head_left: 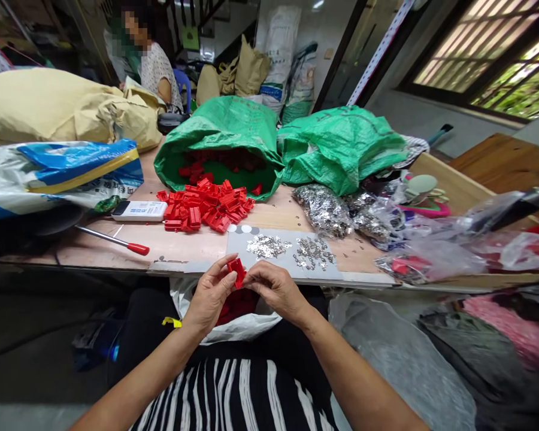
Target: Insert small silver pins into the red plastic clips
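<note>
My left hand [211, 294] and my right hand [276, 288] meet just below the table's front edge, both pinched on one small red plastic part [237, 270]. Under my hands a white bag [240, 323] on my lap holds more red parts. On the table ahead lies a heap of red plastic parts [204, 206], spilling from an open green sack [220, 134]. Two small piles of silvery metal pieces [269, 246] rest on a grey sheet [291, 263] right in front of my hands.
A second green sack [341, 146], clear bags of metal pieces [326, 209], a white remote [139, 211], a red-handled tool [117, 240], and tan and blue sacks [63, 167] crowd the table. Another person [155, 63] sits at the far side.
</note>
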The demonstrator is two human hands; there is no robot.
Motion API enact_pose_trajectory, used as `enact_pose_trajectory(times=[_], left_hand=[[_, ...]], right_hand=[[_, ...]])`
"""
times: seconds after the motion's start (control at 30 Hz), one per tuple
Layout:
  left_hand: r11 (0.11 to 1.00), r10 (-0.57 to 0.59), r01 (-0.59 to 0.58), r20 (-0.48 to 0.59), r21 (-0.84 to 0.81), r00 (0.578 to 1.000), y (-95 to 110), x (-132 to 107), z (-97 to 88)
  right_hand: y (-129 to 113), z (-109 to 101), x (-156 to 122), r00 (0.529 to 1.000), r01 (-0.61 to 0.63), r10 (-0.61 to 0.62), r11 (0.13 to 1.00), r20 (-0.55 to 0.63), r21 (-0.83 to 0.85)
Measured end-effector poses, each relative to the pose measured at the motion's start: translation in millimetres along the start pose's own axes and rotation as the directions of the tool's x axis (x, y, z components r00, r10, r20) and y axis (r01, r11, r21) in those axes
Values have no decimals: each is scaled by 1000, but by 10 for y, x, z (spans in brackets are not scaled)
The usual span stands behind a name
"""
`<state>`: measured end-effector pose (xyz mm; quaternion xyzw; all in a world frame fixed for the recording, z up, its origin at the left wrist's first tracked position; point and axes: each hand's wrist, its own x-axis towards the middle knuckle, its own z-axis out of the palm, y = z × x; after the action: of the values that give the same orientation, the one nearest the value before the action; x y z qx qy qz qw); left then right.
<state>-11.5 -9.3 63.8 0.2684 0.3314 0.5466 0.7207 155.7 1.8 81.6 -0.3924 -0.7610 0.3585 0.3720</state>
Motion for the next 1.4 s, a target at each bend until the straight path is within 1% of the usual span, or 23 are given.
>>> enact_pose_trajectory(times=[0.07,0.17,0.27,0.33,0.4,0.47,0.57,0.63,0.67,0.8,0.87,0.93,1.0,1.03,1.1,1.17,1.23,1.3,1.4], left_hand=[[1000,4,-4,-23,14,1000,-20,0,-22],[1000,4,-2,-60,28,998,-49,11,-62],[999,-11,15,-93,43,996,-74,30,-84],[998,-28,33,-102,50,994,-87,38,-86],[997,-41,47,-107,58,993,-96,42,-88],[996,-46,55,-118,67,992,-106,42,-96],[993,-46,60,-142,98,989,-129,47,-115],[991,-36,54,-144,124,989,-150,55,-122],[989,-28,47,-137,137,990,-160,60,-121],[983,7,11,-97,181,995,-181,77,-102],[979,13,3,-79,202,997,-181,77,-97],[975,19,-3,-72,222,997,-184,73,-101],[971,32,-14,-73,240,997,-193,69,-110],[968,43,-23,-73,251,996,-199,68,-113],[958,73,-49,-72,281,995,-208,65,-110],[943,111,-83,-71,323,991,-209,60,-94],[926,147,-112,-70,359,987,-199,52,-72],[911,175,-137,-64,389,982,-185,42,-55],[864,241,-197,-39,463,970,-171,26,-55]], right_hand=[[35,-3,-20,999,-44,43,999,-26,-25],[139,-15,-57,989,-123,111,983,-94,-139],[277,-47,-80,974,-196,155,944,-168,-266],[366,-109,-82,958,-252,188,912,-217,-325],[444,-229,-83,936,-318,223,869,-272,-380],[510,-407,-94,909,-387,254,808,-330,-445],[584,-698,-136,869,-486,300,671,-395,-560],[616,-837,-165,860,-510,330,598,-390,-619],[627,-879,-173,864,-504,340,579,-372,-641],[650,-915,-151,899,-429,340,558,-276,-711],[659,-912,-123,908,-403,338,550,-247,-732],[664,-919,-96,913,-397,318,561,-253,-727],[650,-917,-72,912,-410,284,603,-296,-684],[630,-904,-62,910,-414,269,641,-315,-646],[551,-832,-44,914,-393,251,746,-319,-537],[426,-698,-34,934,-331,234,853,-272,-403],[280,-520,-37,954,-268,212,918,-210,-293],[150,-337,-46,964,-239,203,943,-170,-229],[36,-131,-55,972,-204,174,959,-160,-197]])
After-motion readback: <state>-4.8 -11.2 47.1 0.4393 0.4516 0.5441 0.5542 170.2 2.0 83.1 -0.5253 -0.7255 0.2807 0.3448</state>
